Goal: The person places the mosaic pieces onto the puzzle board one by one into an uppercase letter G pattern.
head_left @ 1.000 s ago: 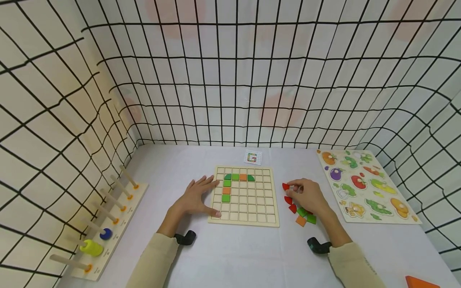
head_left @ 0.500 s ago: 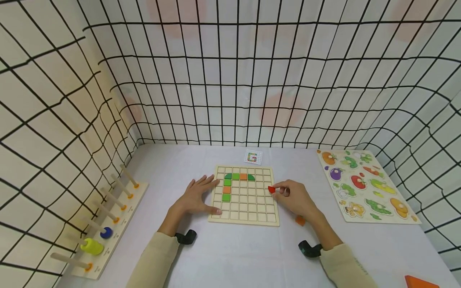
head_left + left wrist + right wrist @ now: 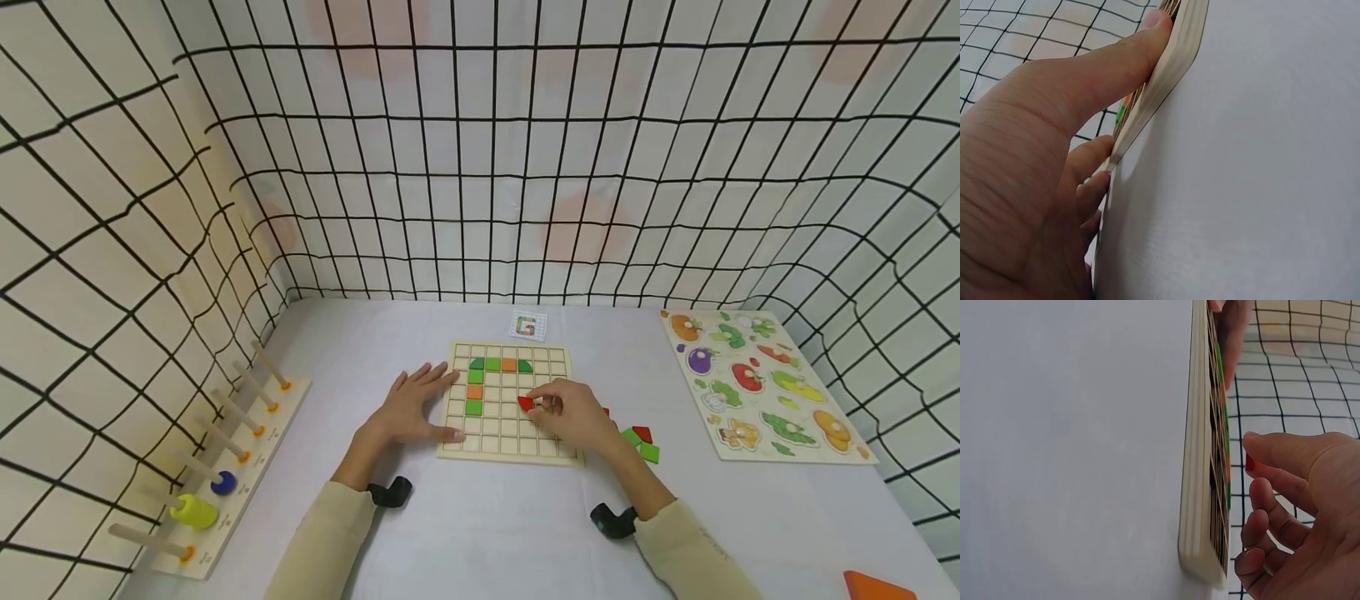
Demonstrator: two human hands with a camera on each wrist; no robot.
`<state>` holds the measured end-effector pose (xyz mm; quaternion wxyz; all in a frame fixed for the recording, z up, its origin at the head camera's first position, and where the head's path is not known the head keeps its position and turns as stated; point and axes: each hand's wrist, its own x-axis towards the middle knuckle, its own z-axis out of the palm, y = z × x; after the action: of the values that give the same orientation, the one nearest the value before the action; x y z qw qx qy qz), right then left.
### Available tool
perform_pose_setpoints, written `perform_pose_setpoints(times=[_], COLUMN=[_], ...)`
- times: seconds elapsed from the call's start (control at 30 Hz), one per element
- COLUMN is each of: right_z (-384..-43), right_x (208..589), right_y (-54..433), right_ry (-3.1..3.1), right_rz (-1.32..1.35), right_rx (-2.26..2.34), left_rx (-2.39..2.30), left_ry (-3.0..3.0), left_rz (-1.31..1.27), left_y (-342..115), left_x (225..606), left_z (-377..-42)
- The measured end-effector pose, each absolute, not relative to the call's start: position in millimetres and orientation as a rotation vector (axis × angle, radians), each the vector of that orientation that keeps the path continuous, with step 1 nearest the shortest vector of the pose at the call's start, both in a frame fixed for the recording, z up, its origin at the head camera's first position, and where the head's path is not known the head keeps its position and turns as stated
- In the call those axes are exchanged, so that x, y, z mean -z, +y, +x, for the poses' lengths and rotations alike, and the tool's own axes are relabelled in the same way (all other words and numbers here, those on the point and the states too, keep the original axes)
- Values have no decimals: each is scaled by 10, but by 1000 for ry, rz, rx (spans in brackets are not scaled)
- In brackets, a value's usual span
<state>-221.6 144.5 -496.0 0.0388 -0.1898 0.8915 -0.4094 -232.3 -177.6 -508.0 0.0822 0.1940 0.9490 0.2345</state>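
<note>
In the head view my right hand pinches a red rounded-corner tile between thumb and forefinger, over the right half of a wooden grid board. The right wrist view catches the red tile at the fingertips, its other fingers curled. My left hand lies spread at the board's left side, thumb and forefinger touching its border. In the left wrist view the thumb rests along the board's edge. Green and orange square tiles, with dark green rounded tiles at two corners, form a hooked line on the board.
Loose green tiles and red ones lie right of the board, partly behind the right hand. A small pattern card sits beyond it. A vegetable puzzle lies at right, a peg stand at left. Black netting surrounds the table.
My right hand has carried a red tile left from the loose pile to over the board. The left hand stays in place at the board's edge.
</note>
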Motion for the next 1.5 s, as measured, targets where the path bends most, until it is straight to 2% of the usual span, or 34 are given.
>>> perform_pose_setpoints(times=[0.33, 0.87, 1.5], right_z=[-2203, -2162, -2173], right_x=[5004, 5007, 5029], right_y=[1152, 769, 725], right_ry=[2658, 2635, 2647], right_rz=[-569, -689, -697], right_rx=[1216, 1169, 1168], left_rx=[-684, -696, -676], left_ry=[2835, 2829, 2829], left_rz=[545, 560, 563], left_y=[-1747, -1747, -1753], left_x=[5084, 5062, 5031], left_z=[-2337, -2346, -2334])
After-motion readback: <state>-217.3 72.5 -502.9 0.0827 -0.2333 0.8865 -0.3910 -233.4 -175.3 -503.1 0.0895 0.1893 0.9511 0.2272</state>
